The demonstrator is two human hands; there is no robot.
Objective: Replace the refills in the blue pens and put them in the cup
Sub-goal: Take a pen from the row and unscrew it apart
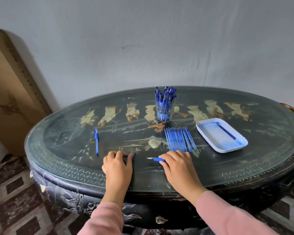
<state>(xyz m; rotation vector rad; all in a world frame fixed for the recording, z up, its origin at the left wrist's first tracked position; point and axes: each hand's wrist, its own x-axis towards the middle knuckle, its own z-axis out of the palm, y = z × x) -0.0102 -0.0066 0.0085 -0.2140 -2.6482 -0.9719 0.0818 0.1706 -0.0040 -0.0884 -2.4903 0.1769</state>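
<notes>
A person in pink sleeves is working at a dark oval lacquered counter [148, 177] with pale inlaid figures.

The right hand [178, 164] is closing its grip on a slim blue plastic pen [158, 159], fingers clamped over the rear of the barrel, which is hidden beneath them. The pen's long axis is running from 3 o'clock to 9 o'clock, and its bare metal point is sticking out toward the left hand [117, 164].

That hand is resting near the point, at 9 o'clock from it, palm down with fingers bent. A small blue sliver [134, 154] is showing at its fingertips. Whether its grip is pinching that piece cannot be told.

A row of thin translucent blue refills [180, 139] is lying just beyond the right knuckles at 12 o'clock, each one running roughly 12 to 6.

- **Farther at 12 o'clock:** a clear plastic cup [165, 118] is standing crowded with capped blue pens.
- **At 2 o'clock:** a white rectangular tray [231, 149] is holding pale refills.
- **At 11 o'clock from the left hand:** a second capped blue pen [96, 141] is lying apart.

The left hand is probably the one to work the pen's tip end, while the right is sitting nearer the refills.
</notes>
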